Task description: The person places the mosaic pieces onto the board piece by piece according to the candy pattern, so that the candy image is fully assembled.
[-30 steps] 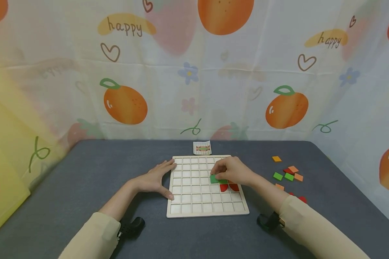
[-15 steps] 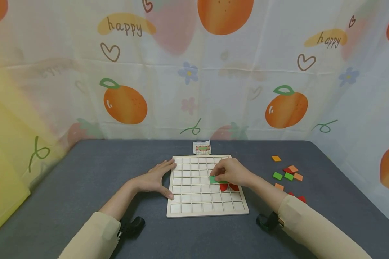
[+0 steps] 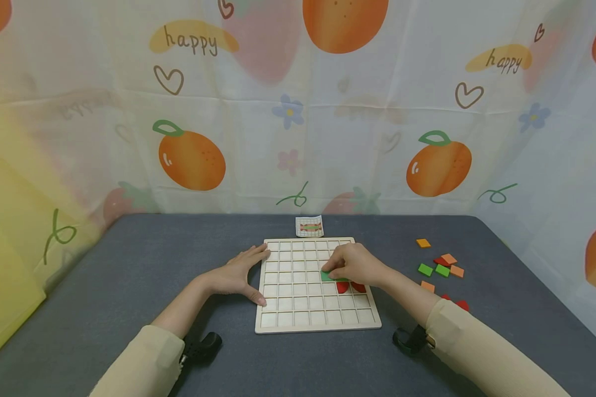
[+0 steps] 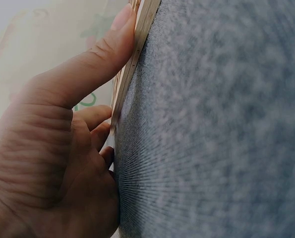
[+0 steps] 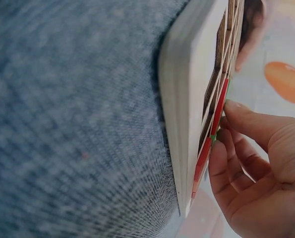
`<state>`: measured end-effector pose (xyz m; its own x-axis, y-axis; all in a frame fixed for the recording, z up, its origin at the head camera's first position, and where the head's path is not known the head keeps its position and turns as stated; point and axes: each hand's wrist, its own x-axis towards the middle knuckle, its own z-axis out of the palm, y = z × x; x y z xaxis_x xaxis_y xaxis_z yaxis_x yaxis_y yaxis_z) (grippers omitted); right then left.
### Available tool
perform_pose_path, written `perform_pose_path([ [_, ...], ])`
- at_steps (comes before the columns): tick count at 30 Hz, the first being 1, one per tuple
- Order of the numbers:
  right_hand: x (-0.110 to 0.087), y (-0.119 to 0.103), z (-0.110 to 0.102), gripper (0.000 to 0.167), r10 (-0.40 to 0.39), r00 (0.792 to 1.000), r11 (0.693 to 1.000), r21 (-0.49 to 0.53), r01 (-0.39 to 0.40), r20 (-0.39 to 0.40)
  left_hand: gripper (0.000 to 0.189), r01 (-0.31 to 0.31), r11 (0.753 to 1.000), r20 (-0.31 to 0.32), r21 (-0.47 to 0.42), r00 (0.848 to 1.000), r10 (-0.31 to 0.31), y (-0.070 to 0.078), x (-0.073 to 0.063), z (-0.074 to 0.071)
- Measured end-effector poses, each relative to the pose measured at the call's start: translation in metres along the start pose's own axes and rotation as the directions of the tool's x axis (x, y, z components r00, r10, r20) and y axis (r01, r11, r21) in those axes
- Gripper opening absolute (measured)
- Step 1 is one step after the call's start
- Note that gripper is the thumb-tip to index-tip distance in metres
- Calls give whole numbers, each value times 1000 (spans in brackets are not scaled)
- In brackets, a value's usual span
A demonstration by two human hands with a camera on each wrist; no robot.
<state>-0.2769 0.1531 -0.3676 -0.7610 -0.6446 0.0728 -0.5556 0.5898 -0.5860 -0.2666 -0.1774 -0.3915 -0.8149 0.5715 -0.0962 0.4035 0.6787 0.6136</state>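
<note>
On the backdrop cloth [image 3: 258, 138], "happy" [image 3: 192, 42] reads 2 times, each over a yellow patch [image 3: 228, 44].

Surface [image 3: 104, 286], dark blue-grey, fine woven look. On it: one board [image 3: 293, 304], pale, gridded, central; one card [image 3: 309, 226], printed, just beyond the board's far edge; on the right, loose, one amber tile [image 3: 423, 243], two green tiles [image 3: 425, 269], three peach tiles [image 3: 457, 271], and red pieces [image 3: 462, 305], some partly hidden.

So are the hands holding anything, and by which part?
The left hand, spread, just touches the left edge of the board. The right hand touches a green piece from above; whether it pinches the edges cannot be told.
</note>
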Motion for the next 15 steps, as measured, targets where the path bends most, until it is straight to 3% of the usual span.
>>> perform_pose_path([
  [6, 1, -2, -4, 20, 6, 1000, 1000, -10, -6, 4, 120, -4, 1000, 5, 1, 1000, 4, -1, 0, 0],
  [15, -3, -3, -31, 25, 70, 997, 996, -50, -72, -41, 119, -9, 1000, 4, -4, 1000, 9, -1, 0, 1],
])
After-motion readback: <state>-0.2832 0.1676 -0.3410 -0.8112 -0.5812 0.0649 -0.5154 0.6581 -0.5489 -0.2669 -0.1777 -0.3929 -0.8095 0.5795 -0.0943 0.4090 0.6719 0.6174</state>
